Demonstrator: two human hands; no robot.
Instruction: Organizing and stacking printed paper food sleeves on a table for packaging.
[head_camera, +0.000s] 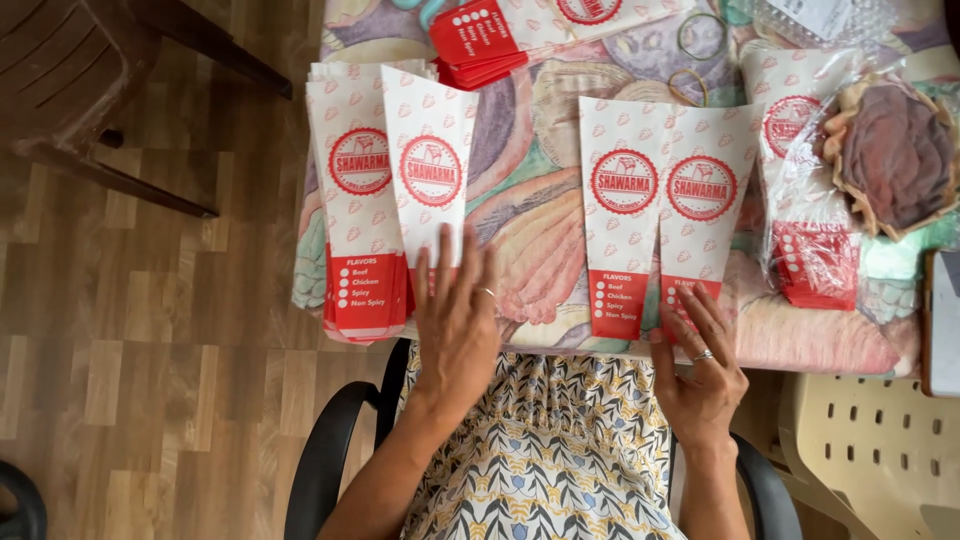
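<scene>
Left hand (455, 315) lies flat and open, fingers spread, on the red lower end of a tapered paper bag (432, 185) that tops the left stack of bags (358, 200) near the left edge of the table (530, 130). Nothing is pinched; the palm simply presses the paper down. Right hand (703, 362) is also open, its fingertips (690, 305) touching the narrow red end of another paper bag (700, 200), which lies fanned over a neighbouring bag (622, 215) near the front edge, right of the middle.

Both bags are thin white paper with a red round mark and a red bottom band. They look very light and limp, likely to slide readily over one another and over the patterned tablecloth, and easy to crease or tear if grabbed hard. A sensible hold would be a light pinch at the narrow red end, where the hands already rest, or at one long side edge, lifting the top sheet away from those beneath.

At the far edge lies a further bundle of red-ended bags (480, 40), with two rubber bands (702, 35) beside it. Toward the right edge sit a plastic-wrapped pack of bags (810, 200) and a folded cloth (893, 150). A brown chair (90, 80) stands on the wooden floor to the left.
</scene>
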